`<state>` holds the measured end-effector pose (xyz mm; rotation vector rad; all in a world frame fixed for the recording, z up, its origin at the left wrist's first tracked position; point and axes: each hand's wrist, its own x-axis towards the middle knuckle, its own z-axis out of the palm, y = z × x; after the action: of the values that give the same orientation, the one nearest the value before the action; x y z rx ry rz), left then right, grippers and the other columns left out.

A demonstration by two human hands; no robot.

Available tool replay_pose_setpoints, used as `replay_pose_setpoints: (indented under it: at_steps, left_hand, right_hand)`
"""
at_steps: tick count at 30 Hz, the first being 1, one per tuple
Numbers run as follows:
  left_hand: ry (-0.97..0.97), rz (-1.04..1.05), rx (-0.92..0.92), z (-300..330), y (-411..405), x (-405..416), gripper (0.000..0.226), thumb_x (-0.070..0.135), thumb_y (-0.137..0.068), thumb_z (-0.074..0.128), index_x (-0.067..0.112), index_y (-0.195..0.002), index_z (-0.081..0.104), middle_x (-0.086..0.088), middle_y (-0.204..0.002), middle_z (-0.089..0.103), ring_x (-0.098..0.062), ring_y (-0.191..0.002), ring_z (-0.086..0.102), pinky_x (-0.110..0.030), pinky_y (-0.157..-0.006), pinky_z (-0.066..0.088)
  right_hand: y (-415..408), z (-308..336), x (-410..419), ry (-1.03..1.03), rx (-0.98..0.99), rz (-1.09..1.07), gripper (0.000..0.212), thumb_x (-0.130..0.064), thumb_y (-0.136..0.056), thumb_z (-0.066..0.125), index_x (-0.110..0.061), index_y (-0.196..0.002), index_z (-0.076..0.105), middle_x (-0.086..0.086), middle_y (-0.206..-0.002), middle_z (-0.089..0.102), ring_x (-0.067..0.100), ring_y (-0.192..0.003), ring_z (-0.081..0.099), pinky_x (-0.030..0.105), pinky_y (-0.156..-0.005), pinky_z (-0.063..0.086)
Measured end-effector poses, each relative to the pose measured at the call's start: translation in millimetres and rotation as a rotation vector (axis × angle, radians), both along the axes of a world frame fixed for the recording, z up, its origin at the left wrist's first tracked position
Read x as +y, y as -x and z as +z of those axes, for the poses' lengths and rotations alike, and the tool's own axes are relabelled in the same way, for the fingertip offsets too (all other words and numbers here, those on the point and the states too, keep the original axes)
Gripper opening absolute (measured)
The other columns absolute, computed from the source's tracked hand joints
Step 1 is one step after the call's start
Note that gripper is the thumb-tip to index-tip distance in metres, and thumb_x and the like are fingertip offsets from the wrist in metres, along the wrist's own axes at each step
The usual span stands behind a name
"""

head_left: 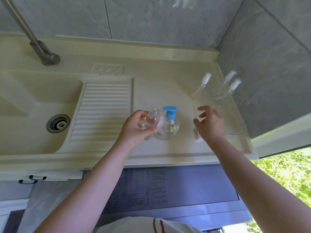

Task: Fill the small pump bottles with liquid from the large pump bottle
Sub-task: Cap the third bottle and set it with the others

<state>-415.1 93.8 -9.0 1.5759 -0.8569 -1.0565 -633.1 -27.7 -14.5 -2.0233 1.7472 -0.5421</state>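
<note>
Nearest the counter's front edge (168,158), both forearms come up from below, bare, angled inward toward the middle of the worktop.

L hand (134,126) grips a small clear bottle (151,120) round its body, thumb on the near side, fingers wrapped behind. Neck is bare, no pump head on it, and it sits tilted w/ the mouth pointing up and away. Prob held that way to keep the opening free for filling; it's right beside the big bottle (170,126), touching or nearly so, can't tell which.

Big bottle stands upright on the counter, round clear body w/ liquid inside, blue pump (170,111) on top, nozzle flat and wide. It's central, betw. the two hands, handy for either to press.

R hand (209,123) holds nothing: fingers spread and loosely bent, palm facing left/down, hovering above the counter just right of the big bottle. A small pale item (196,134) lies by its wrist; too blurred to name, maybe the removed pump head.

Further back right, near the wall corner, three more small bottles (217,91) w/ white pump tops stand grouped, clear and hard to read, look empty. Likely parked there as the queue.

Far left: ribbed drainboard (104,111), sink (25,115) w/ drain (58,123), tap (42,51) behind.
</note>
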Motion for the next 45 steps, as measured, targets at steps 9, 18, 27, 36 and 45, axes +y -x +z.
replay_pose_setpoints:
  at_steps: [9, 18, 27, 36, 45]
  left_hand:
    - [0.067, 0.031, 0.078, 17.8, 8.8, 27.4, 0.040, 0.016, -0.065, 0.080, 0.028, -0.101, 0.065, 0.002, -0.109, 0.069, -0.025, -0.105, 0.066, -0.045, -0.085, 0.055]
    - [0.092, 0.060, 0.127, 32.8, 12.8, 46.0, 0.043, 0.000, -0.075, 0.080, 0.023, -0.108, 0.064, -0.002, -0.112, 0.068, -0.018, -0.095, 0.068, -0.042, -0.071, 0.059]
    - [0.093, 0.094, 0.100, 41.5, 22.6, 62.5, 0.043, 0.001, -0.076, 0.079, 0.023, -0.109, 0.062, 0.004, -0.113, 0.069, -0.018, -0.098, 0.068, -0.027, -0.065, 0.057]
    - [0.137, 0.136, 0.055, 57.4, 28.1, 72.5, 0.040, -0.001, -0.079, 0.077, 0.016, -0.113, 0.062, 0.006, -0.107, 0.070, 0.002, -0.078, 0.067, -0.021, -0.055, 0.052]
    - [0.174, 0.205, 0.010, 64.3, 27.6, 72.2, 0.034, 0.004, -0.080, 0.077, 0.022, -0.105, 0.063, 0.006, -0.108, 0.070, -0.023, -0.103, 0.065, -0.049, -0.074, 0.059]
  right_hand:
    - [19.5, -35.1, 24.8, -0.048, 0.373, 0.026, 0.039, -0.019, -0.093, 0.062, -0.016, -0.129, 0.048, 0.012, -0.121, 0.050, 0.035, -0.111, 0.053, 0.040, -0.077, 0.048]
    - [23.9, -39.8, 25.0, -0.033, 0.129, -0.031, 0.037, -0.008, -0.090, 0.062, -0.009, -0.126, 0.052, 0.019, -0.114, 0.057, 0.040, -0.103, 0.057, 0.040, -0.078, 0.048]
    - [10.9, 13.8, 28.3, 0.243, -0.208, -0.030, 0.029, -0.010, -0.084, 0.068, -0.011, -0.111, 0.058, 0.007, -0.104, 0.067, 0.028, -0.090, 0.063, 0.034, -0.076, 0.050]
    - [-24.2, 106.4, 71.9, 0.046, -0.845, 0.063, 0.016, -0.022, -0.084, 0.077, -0.025, -0.099, 0.071, -0.010, -0.096, 0.073, 0.008, -0.084, 0.067, 0.024, -0.077, 0.054]
    - [-31.6, 149.1, 78.0, -0.419, -1.323, 0.083, 0.015, -0.006, -0.088, 0.070, -0.013, -0.100, 0.075, -0.009, -0.073, 0.063, 0.002, -0.063, 0.051, 0.018, -0.066, 0.040]
